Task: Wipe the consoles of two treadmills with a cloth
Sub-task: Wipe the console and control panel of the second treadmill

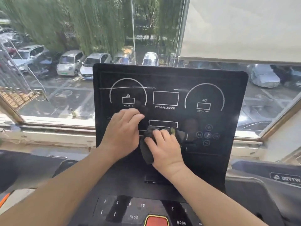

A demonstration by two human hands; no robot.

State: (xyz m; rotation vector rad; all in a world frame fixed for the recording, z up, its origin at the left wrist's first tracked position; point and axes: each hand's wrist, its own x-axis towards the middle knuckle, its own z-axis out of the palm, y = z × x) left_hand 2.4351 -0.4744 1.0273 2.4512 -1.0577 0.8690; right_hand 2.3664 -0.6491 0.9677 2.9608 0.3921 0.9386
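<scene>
A black glossy treadmill console [211, 79] with white dial markings stands upright in front of me. My right hand [164, 149] presses a dark crumpled cloth [146, 152] against the lower middle of the panel, its fingers curled over the cloth. My left hand [123, 129] rests flat on the panel just left of the cloth, fingers together and pointing right, holding nothing. The cloth pokes out above and below my right hand.
Below the panel lies a keypad strip [130, 209] with numbers and a red stop button [156, 221]. Another treadmill's grey frame [268, 176] sits to the right. A large window [65, 70] with a lowered blind [244, 26] is right behind the console.
</scene>
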